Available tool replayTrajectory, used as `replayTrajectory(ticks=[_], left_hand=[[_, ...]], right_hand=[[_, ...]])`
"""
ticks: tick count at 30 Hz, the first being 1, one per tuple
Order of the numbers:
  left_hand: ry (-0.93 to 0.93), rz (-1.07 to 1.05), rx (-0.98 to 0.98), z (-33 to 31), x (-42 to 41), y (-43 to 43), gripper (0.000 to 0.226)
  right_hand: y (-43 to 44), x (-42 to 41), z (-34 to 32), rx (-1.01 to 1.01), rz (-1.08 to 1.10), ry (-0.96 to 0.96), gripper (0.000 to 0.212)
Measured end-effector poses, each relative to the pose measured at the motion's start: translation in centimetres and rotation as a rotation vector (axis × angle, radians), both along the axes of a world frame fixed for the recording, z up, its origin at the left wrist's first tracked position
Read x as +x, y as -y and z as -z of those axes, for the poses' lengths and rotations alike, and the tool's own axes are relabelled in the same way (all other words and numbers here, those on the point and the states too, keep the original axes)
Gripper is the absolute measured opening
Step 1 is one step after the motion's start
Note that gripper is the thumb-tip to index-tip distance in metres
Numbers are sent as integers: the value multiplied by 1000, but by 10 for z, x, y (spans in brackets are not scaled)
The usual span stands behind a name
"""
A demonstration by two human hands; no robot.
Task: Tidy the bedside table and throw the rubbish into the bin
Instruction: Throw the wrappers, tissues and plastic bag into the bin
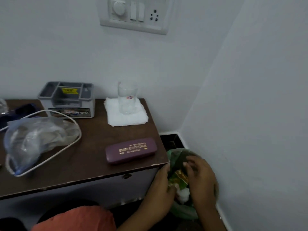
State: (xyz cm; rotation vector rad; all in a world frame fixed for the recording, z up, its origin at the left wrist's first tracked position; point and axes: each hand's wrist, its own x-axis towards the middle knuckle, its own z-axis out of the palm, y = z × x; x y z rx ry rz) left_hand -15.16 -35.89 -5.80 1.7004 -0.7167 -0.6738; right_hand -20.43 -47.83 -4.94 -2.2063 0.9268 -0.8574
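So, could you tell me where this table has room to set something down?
The table is bare in its middle, bordered by the grey organiser, white napkin, spectacle case and plastic bag. A narrower strip runs along the front edge. The left side is crowded: bag, cable, dark items.

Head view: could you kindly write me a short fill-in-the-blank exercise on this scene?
1. The ____ stands on the white napkin.
2. The left hand and right hand reach into the green-lined ____.
3. The white cable loops around a clear plastic ____.
Missing: glass; bin; bag.
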Motion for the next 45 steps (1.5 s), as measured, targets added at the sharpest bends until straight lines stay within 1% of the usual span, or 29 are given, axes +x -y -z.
replayTrajectory(ticks=[1,3,4,6,7,9,10,11,12,13,14,15,16,17,20,23,25,28,32,36,40,43,45], left_hand=[[-23,-61,-91,-8,7,-17,61],[-58,-220,-205,-29,25,-62,53],[-37,-305,-241,-41,34,-85,50],[101,-482,-266,-63,55,-133,41],[208,-596,-233,-69,68,-155,34],[468,-832,-54,-76,104,-200,32],[556,-913,53,-75,124,-221,33],[589,-956,140,-72,144,-238,37],[526,-960,206,-69,162,-252,48],[404,-941,216,-65,177,-261,56],[266,-912,178,-65,187,-264,56],[167,-865,139,-63,194,-263,50],[129,-812,120,-64,198,-260,40],[141,-772,126,-65,202,-256,34],[180,-778,153,-64,208,-252,25],[167,-813,138,-61,210,-247,25],[197,-830,125,-64,208,-243,23],[231,-844,92,-76,200,-238,25],[337,-837,19,-93,182,-234,25],[461,-852,-65,-112,160,-222,25],[555,-810,-209,-129,126,-194,34],[641,-724,-312,-134,97,-160,28],[668,-625,-387,-134,78,-131,27]], right_hand=[[-15,13,-14,-2,-48,67,17],[-51,45,-39,9,-169,162,16],[-70,62,-49,15,-239,182,15],[-111,98,-62,12,-406,211,19],[-131,116,-67,9,-498,209,24],[-166,151,-72,-8,-680,142,40],[-180,167,-73,-23,-763,84,49],[-193,180,-74,-40,-836,9,59],[-204,194,-74,-70,-891,-75,67],[-213,205,-73,-113,-930,-157,74],[-220,215,-72,-154,-957,-231,79],[-225,223,-72,-182,-977,-288,82],[-228,229,-71,-194,-988,-328,83],[-229,233,-71,-197,-992,-354,82],[-229,239,-71,-183,-978,-360,70],[-229,239,-70,-132,-953,-284,56],[-230,237,-68,-102,-946,-218,47],[-229,233,-68,-87,-929,-122,37],[-226,222,-74,-58,-916,31,31],[-221,202,-92,-75,-862,194,26],[-201,166,-111,-64,-726,350,21],[-171,130,-118,-59,-585,473,21],[-146,105,-117,-88,-485,501,15]])
